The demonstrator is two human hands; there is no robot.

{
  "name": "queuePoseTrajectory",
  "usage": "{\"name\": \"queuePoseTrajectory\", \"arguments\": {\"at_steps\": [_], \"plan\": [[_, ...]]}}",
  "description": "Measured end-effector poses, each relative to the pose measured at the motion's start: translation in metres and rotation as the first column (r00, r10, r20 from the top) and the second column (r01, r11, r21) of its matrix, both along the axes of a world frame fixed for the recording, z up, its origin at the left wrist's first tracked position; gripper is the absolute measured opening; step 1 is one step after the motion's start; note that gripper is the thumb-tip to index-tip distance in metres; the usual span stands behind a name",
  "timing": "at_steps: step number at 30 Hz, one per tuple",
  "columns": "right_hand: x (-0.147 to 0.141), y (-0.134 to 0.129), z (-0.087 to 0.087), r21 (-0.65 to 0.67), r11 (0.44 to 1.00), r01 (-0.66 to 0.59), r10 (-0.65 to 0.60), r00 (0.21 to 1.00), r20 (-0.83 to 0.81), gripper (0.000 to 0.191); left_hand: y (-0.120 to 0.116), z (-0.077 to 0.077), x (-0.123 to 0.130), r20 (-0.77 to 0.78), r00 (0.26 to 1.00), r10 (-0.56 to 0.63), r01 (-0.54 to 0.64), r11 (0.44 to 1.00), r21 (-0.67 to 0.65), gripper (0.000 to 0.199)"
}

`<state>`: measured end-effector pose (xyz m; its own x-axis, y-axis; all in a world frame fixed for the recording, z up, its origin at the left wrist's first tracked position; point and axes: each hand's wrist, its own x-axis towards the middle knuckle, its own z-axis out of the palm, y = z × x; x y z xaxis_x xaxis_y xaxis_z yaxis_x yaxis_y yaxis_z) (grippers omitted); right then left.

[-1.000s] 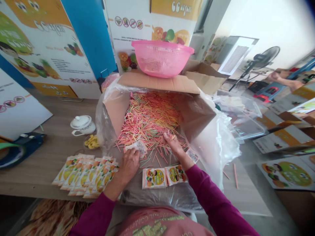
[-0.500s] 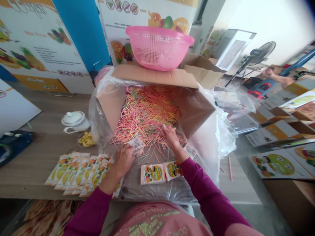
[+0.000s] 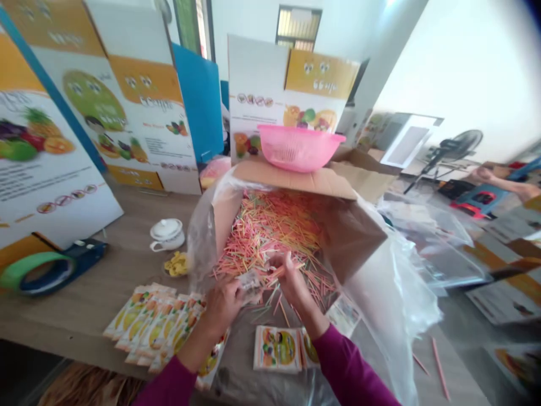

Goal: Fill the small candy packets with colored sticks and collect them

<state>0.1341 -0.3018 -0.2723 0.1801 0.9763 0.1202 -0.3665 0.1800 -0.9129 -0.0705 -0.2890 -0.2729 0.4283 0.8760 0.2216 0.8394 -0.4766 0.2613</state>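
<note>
Brown table (image 3: 131,231) in white-walled room (image 3: 465,73)

Sm. pale pkt (image 3: 249,281), pink/yel. sticks (image 3: 270,223) heaped in box (image 3: 359,239)

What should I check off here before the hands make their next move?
1. Left hand grips a clear-faced packet: ok.
2. Number of thin sticks at the right hand's fingers: cannot tell, blurred.
3. Stick pile open to the hands: ok.
4. All sticks contained: not ok, loose sticks lie on the table at right.
5. Pink basket secure on the box flap: cannot tell; it rests there.
</note>
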Motion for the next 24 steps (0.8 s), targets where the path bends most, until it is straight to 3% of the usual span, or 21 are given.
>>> {"name": "queuePoseTrajectory", "arguments": {"at_steps": [6,12,15,17,20,24], "plan": [[-0.010,0.002,-0.008,0.008,0.999,-0.032,0.030,0.992,0.120,0.073,-0.008,-0.001,-0.001,-0.152,0.987,-0.059,0.054,0.998,-0.038,0.026],[0.000,-0.005,-0.002,0.011,1.000,-0.007,0.005,0.992,0.126,0.075,-0.002,-0.001,-0.006,-0.093,0.994,-0.053,0.048,0.997,-0.054,0.027],[0.005,-0.010,0.006,0.044,0.999,0.030,-0.035,0.993,0.117,0.073,0.005,0.004,-0.006,0.047,0.999,-0.010,0.012,0.999,-0.040,0.020],[0.008,-0.014,0.015,0.056,0.998,0.035,-0.042,0.992,0.122,0.074,0.007,0.008,-0.002,0.233,0.972,-0.013,0.032,0.997,-0.077,0.015],[0.011,-0.017,0.029,0.063,0.998,-0.009,0.000,0.988,0.153,0.080,0.003,0.012,0.009,0.518,0.855,0.010,0.138,0.959,-0.246,0.013],[0.013,-0.021,0.041,0.061,0.997,-0.049,0.029,0.954,0.299,0.089,-0.011,0.016,0.026,0.706,0.696,0.130,0.259,0.872,-0.416,0.023]]}}
